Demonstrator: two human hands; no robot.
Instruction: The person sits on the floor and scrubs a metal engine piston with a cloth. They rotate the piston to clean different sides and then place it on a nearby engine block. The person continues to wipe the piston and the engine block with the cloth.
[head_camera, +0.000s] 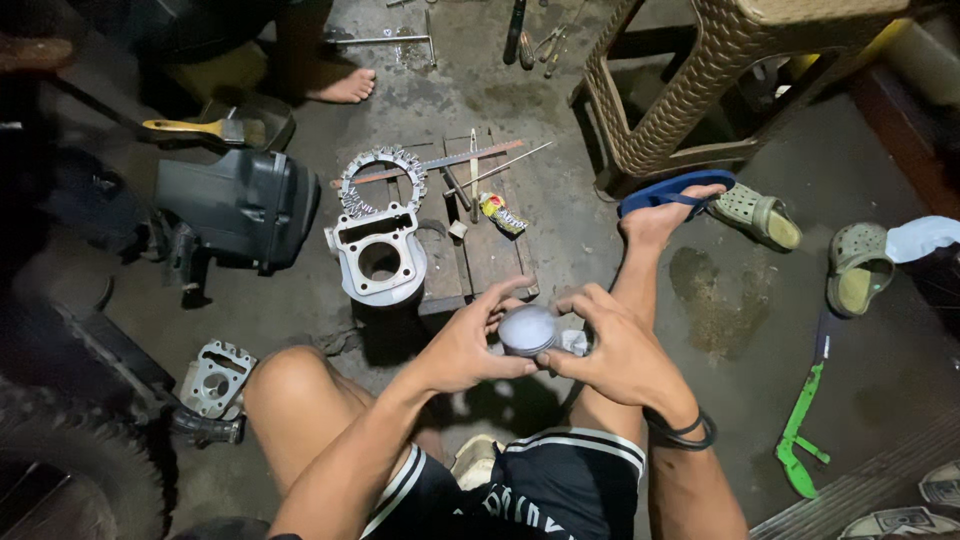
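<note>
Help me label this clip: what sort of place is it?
Probably an informal engine repair spot on a concrete floor: a cylinder block, hand tools, and both hands holding a piston.

A stained grey concrete floor (600, 230) fills the view, lit brightest at the centre and falling dark toward the edges. At one o'clock stands a tan woven plastic stool (700, 70). A small worn wooden plank platform (480, 250) lies just above centre. At three o'clock a wet dark patch (715, 295) marks the concrete. At five o'clock runs a ribbed dark step edge (870, 490). At nine o'clock the floor is in deep shadow.
</note>
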